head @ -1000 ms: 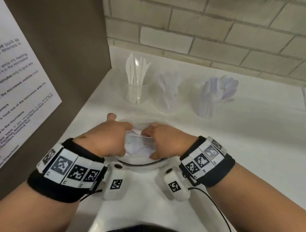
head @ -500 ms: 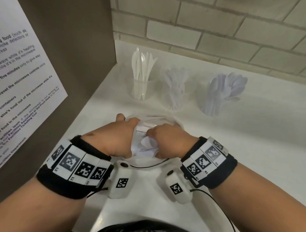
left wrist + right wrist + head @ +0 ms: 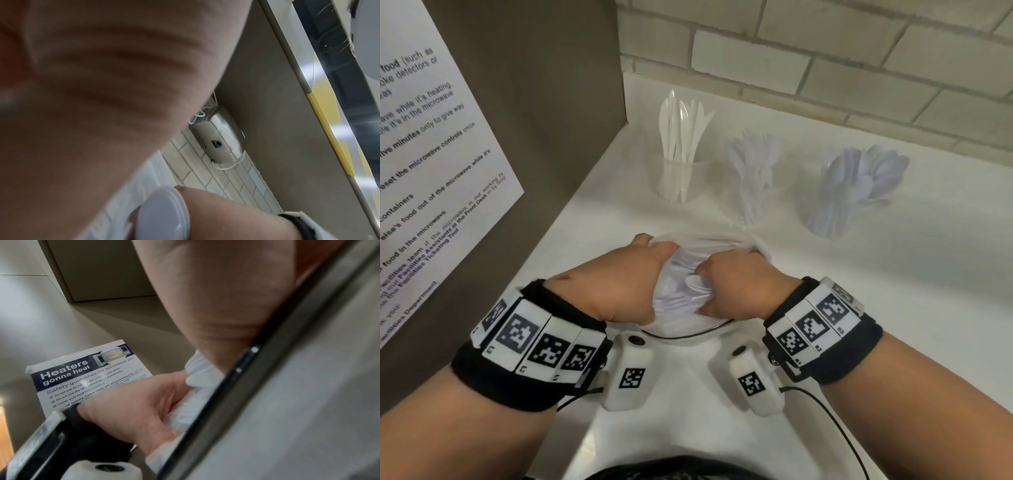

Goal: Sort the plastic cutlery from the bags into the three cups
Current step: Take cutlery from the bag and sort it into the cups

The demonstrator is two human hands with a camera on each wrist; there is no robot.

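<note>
Both hands, left hand (image 3: 619, 284) and right hand (image 3: 736, 284), grip the bag (image 3: 709, 240), now pulled wider, so cutlery (image 3: 685, 294) shows for sorting.

White counter (image 3: 893, 291), pale and plain. On that counter, three clear cups: white knives (image 3: 683, 126) in the left cup (image 3: 678, 181), faintly lilac-white forks (image 3: 755, 161) in the middle cup (image 3: 748, 202), bluish-white spoons (image 3: 873, 171) in the right cup (image 3: 825, 212). Nearer than the cups, a see-through bag (image 3: 688, 298) with white cutlery inside. Behind the counter, cream brick wall (image 3: 825, 61) with grey joints. Left of the counter, taupe panel (image 3: 534, 102) bearing a white notice (image 3: 431, 171) with black print, some lines purple. Black wristbands (image 3: 524, 387) with black-and-white square marker patterns
</note>
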